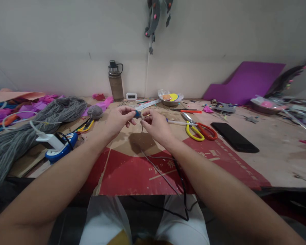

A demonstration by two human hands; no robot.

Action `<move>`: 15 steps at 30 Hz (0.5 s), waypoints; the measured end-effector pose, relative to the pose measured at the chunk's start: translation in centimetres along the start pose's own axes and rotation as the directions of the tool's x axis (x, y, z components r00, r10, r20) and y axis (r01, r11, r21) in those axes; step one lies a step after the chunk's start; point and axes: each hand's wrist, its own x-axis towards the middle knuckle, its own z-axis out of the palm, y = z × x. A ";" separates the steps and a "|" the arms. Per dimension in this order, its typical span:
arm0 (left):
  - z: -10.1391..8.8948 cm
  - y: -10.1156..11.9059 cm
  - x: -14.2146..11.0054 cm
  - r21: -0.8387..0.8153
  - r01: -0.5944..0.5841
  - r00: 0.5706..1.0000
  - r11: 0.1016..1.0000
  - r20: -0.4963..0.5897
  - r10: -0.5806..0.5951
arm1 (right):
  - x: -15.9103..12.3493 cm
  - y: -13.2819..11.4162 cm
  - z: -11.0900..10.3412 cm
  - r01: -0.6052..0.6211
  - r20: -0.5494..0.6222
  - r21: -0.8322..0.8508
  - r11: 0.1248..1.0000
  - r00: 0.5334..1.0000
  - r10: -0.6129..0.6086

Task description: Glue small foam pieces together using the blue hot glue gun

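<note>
Between the thumb and fingers of my left hand (121, 120) is a small dark-blue piece (137, 114), too small to name surely. My right hand (155, 124) is right beside it, thumb and forefinger pinched on grey yarn (142, 127) close to the blue piece. Both hands are raised over a brown and red cardboard sheet (132, 177). A thin grey strand (159, 172) trails across the red part toward my lap. The fingertips partly hide where yarn and blue piece meet.
Scissors (193, 127) with yellow and red handles and a black phone (234, 137) lie at right. On the left are a grey yarn skein (53, 115), a yarn ball (95, 112) and a blue power strip (62, 149). A bottle (116, 83) and a dish (170, 101) stand behind.
</note>
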 end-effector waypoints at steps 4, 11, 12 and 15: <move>-0.3 -0.6 0.3 -0.019 -0.049 0.998 0.999 -0.038 0.048 | -0.1 -0.1 0.1 -0.013 0.074 0.035 0.999 0.997 0.010; -0.9 -1.5 1.1 -0.083 -0.031 0.997 0.996 -0.069 0.026 | 0.4 -0.4 -1.0 0.071 0.166 -0.085 0.994 0.985 -0.056; -0.9 -1.5 1.2 -0.099 -0.032 0.997 0.995 -0.076 0.024 | 0.6 -0.2 -1.5 0.051 0.133 -0.136 0.989 0.991 -0.033; -1.1 -1.3 1.4 -0.143 -0.006 0.995 0.990 -0.102 -0.009 | 1.2 0.4 -3.1 -0.069 -0.047 -0.363 0.929 0.997 0.056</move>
